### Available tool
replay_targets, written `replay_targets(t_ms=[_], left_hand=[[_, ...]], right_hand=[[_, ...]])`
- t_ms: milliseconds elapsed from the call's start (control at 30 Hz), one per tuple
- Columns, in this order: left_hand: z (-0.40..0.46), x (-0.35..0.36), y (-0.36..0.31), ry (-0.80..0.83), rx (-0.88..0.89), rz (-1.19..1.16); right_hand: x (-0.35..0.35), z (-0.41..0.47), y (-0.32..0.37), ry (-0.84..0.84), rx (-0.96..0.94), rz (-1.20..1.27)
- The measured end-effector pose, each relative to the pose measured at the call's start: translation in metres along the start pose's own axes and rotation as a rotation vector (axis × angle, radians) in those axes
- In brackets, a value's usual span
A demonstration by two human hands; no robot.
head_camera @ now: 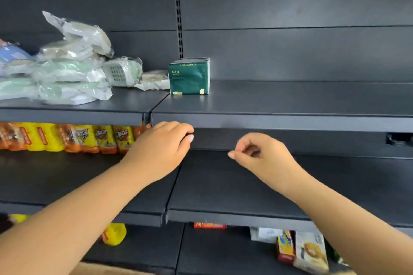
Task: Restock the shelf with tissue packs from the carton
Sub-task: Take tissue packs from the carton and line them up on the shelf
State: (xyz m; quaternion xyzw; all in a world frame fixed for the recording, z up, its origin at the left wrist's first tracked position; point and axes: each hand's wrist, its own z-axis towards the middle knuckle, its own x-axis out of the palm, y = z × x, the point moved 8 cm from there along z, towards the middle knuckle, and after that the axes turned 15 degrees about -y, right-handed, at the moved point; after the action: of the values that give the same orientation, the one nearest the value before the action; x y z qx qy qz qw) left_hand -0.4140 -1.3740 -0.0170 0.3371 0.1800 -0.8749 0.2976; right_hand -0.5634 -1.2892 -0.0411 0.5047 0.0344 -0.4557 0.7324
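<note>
Dark grey metal shelf unit [290, 105], several tiers, seen from slightly above.

Upper shelf: a green tissue pack [189, 77] stands upright near the back, just right of the slotted upright post [178, 11]. It looks like a bundle of several packs pressed side by side; print on its front is too small to read. The board to its right is bare. To its left, a loose heap of clear plastic bags [73, 62] holding pale green and white goods, one with a small grid-sided basket [121, 71] inside. The heap is near the tissue pack, not touching it.

Middle shelf: a row of yellow and orange snack bags [73, 138] stands along the back on the left side.

Hands: both forearms reach in from the bottom edge over the middle shelf. Left hand [164, 149] is below the front lip of the upper shelf, fingers curled in, knuckles up; whether it holds anything cannot be told. Right hand [261, 154] hovers well apart from the left, fingers loosely curled with the thumb tip close to the forefinger, nothing seen between them. Neither hand touches the tissue pack.

Bottom shelf: a yellow bag [115, 233] at left, boxed snacks [301, 250] at right. A brown corner at the lower edge may be the carton [107, 270]; too little shows to be sure.
</note>
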Motion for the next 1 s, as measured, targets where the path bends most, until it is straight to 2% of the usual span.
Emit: replay_targets(t_ms=[167, 300, 400, 733, 1000], left_hand=[[-0.071, 0.041, -0.041, 0.186, 0.024, -0.062], [-0.136, 0.075, -0.076, 0.315, 0.056, -0.108], [-0.183, 0.089, -0.097, 0.374, 0.059, -0.140], [-0.337, 0.131, -0.144, 0.670, -0.162, -0.179], [-0.403, 0.180, -0.176, 0.788, -0.376, -0.127]], right_hand=[[0.013, -0.085, -0.067, 0.203, 0.137, -0.185], [0.006, -0.144, -0.115, 0.275, 0.221, -0.359], [-0.005, -0.191, -0.144, 0.306, 0.337, -0.394], [-0.048, -0.348, -0.246, 0.484, 0.570, -0.627], [-0.035, -0.347, -0.332, 0.547, 0.503, -0.675]])
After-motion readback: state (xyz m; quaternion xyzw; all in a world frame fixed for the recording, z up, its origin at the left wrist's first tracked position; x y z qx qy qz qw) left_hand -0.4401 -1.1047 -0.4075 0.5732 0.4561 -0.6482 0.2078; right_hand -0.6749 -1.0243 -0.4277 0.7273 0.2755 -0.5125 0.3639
